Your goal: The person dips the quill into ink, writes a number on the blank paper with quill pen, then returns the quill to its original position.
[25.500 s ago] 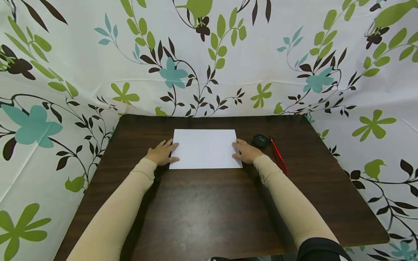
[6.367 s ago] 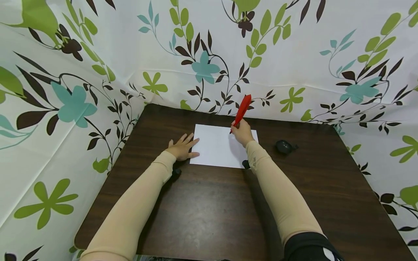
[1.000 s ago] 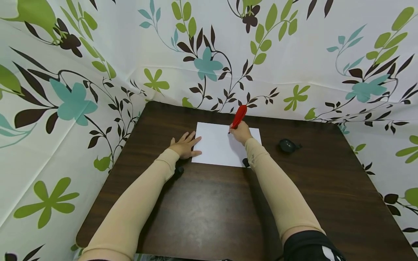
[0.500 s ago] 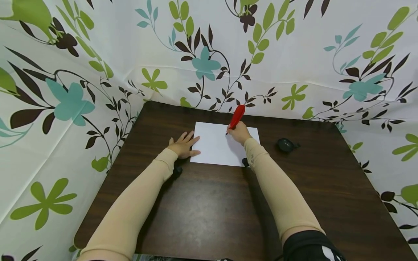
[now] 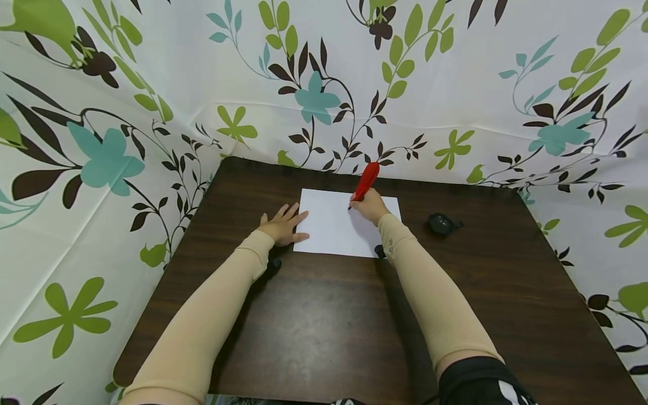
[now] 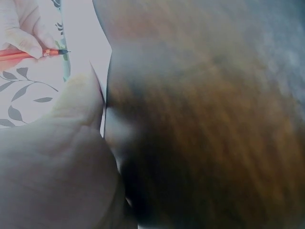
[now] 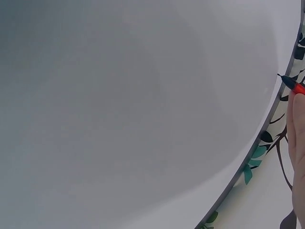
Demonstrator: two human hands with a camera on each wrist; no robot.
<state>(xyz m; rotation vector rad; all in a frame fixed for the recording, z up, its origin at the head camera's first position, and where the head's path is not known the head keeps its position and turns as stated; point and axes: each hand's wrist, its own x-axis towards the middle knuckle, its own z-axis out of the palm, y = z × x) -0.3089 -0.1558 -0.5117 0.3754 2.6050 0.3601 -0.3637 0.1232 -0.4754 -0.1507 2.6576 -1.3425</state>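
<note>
A white sheet of paper point(image 5: 329, 230) lies on the dark wooden table. My left hand point(image 5: 282, 226) rests with fingers spread at the sheet's left edge, its thumb and fingertips over the paper. Over the right part of the sheet, my right hand point(image 5: 373, 207) grips a red pen point(image 5: 367, 179) with a broad, feather-shaped top. The pen tilts, its dark tip down at the paper. In the left wrist view the pen point(image 6: 50, 52) shows between the right hand's fingers; in the right wrist view the pen's tip point(image 7: 288, 82) appears at the far right. No marks show on the paper.
A small black rounded object point(image 5: 441, 224) with a short stub sits right of the paper. The brown table point(image 5: 314, 320) ends at the back and left against a white curtain point(image 5: 283, 129) printed with leaves and flowers. Small black wrist cameras hang under both wrists.
Earlier the pen lay on the table and both hands rested on the paper; now my right hand holds the pen. Lately its tip has shifted slightly left and nearer. The left hand stays put.
</note>
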